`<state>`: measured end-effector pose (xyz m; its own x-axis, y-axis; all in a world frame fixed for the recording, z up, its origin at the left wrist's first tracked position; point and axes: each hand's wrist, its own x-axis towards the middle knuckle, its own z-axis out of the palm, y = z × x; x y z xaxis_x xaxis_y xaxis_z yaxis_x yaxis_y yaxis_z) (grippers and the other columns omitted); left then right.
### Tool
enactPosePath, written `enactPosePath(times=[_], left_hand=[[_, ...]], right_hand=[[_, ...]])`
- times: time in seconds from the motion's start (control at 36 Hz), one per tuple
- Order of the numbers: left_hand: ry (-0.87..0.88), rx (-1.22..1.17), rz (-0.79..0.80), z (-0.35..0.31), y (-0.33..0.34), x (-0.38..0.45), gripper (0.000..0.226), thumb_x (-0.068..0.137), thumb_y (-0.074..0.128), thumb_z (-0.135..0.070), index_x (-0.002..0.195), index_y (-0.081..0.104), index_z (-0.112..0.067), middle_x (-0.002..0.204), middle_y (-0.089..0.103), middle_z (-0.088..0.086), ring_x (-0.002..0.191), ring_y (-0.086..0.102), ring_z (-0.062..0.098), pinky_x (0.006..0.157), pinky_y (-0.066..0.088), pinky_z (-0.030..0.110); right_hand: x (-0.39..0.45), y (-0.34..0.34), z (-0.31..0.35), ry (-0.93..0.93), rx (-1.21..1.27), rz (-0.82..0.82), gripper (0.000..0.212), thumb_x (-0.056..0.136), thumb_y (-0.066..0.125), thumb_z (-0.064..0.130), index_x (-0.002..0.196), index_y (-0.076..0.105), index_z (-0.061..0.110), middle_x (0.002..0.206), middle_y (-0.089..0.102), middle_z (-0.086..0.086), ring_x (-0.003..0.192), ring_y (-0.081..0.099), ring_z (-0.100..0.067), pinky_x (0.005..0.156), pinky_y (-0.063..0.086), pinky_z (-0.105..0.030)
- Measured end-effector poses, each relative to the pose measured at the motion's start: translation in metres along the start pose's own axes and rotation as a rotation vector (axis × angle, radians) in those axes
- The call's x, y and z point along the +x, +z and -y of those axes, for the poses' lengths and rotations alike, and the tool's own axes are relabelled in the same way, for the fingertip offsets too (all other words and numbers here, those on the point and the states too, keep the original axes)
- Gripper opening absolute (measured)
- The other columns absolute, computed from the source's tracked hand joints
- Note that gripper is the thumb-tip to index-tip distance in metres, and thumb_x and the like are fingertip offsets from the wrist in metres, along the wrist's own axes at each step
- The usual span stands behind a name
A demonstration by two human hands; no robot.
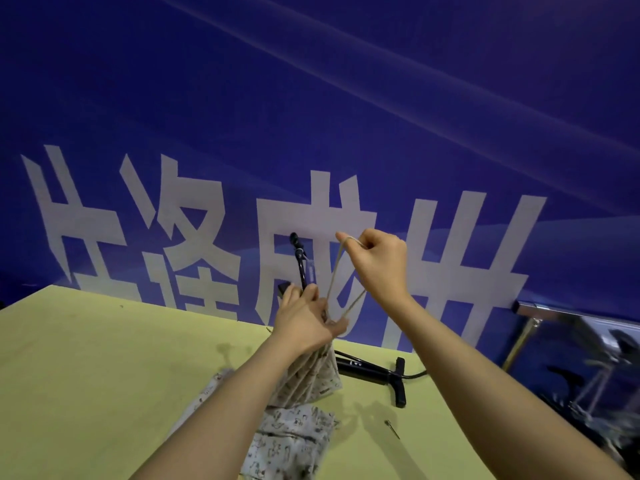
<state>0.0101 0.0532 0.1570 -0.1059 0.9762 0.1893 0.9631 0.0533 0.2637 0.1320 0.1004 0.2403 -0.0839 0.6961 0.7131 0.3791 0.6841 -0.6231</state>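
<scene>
The patterned drawstring bag hangs upright just below the left hand, which grips the bag's gathered neck together with a black rod that sticks out of the bag toward 12 o'clock. The right hand is raised at about 1 o'clock from the left hand and stands apart from it. Its fingers are curled and pinch the loop of a pale cord. The cord runs taut from the bag's neck up to that hand, so the two hands are joined only by it.

The bag's bottom rests on a yellow-green table. At 6 o'clock from it lies a second patterned cloth, flat on the surface. At 3 o'clock from the bag lies a black pump with a T-shaped handle, and a small thin pin lies at about 5 o'clock.

Behind the table hangs a blue banner with large white characters. A shiny metal frame stands at the far right, blurred.
</scene>
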Motion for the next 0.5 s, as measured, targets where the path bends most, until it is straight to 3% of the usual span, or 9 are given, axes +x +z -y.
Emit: enactPosePath(times=[0.06,0.14,0.25,0.39,0.5], left_hand=[[-0.046,0.025,0.0,-0.004,-0.005,-0.002,0.06,0.083,0.033,-0.073,0.098,0.064,-0.024,0.125,0.046,0.006,0.123,0.032,0.033,0.114,0.019,0.043],[-0.149,0.055,-0.02,-0.019,-0.013,-0.007,0.051,0.093,0.032,-0.053,0.108,0.065,-0.017,0.132,0.044,0.009,0.123,0.03,0.034,0.114,0.018,0.042],[-0.22,0.02,-0.057,-0.039,-0.026,-0.009,0.044,0.096,0.031,-0.039,0.112,0.065,-0.016,0.127,0.044,0.007,0.121,0.03,0.033,0.115,0.016,0.041],[-0.247,0.053,-0.112,-0.082,-0.041,-0.021,0.038,0.096,0.032,-0.036,0.111,0.061,-0.016,0.12,0.044,0.005,0.116,0.033,0.032,0.109,0.025,0.042],[-0.224,0.059,-0.128,-0.123,-0.041,-0.033,0.034,0.097,0.032,-0.038,0.112,0.056,-0.019,0.124,0.044,0.006,0.118,0.034,0.033,0.107,0.027,0.043]], right_hand=[[-0.002,-0.003,0.002,0.084,0.126,-0.009,0.047,0.086,0.067,0.033,0.057,0.055,-0.002,0.048,0.05,-0.01,0.046,0.044,-0.018,0.053,0.047,-0.037],[-0.009,-0.011,0.008,0.128,0.221,-0.019,0.044,0.086,0.067,0.03,0.053,0.053,0.004,0.046,0.046,-0.003,0.046,0.041,-0.012,0.051,0.043,-0.031],[-0.008,-0.026,0.015,0.15,0.314,-0.075,0.046,0.087,0.066,0.028,0.053,0.05,0.001,0.046,0.04,-0.003,0.047,0.036,-0.011,0.05,0.038,-0.028],[-0.005,-0.067,0.017,0.128,0.351,-0.115,0.047,0.088,0.065,0.027,0.057,0.051,-0.004,0.047,0.04,-0.001,0.045,0.035,-0.007,0.047,0.033,-0.015],[-0.007,-0.11,0.015,0.11,0.364,-0.141,0.045,0.087,0.067,0.025,0.055,0.05,-0.002,0.045,0.038,0.001,0.044,0.033,-0.006,0.047,0.033,-0.015]])
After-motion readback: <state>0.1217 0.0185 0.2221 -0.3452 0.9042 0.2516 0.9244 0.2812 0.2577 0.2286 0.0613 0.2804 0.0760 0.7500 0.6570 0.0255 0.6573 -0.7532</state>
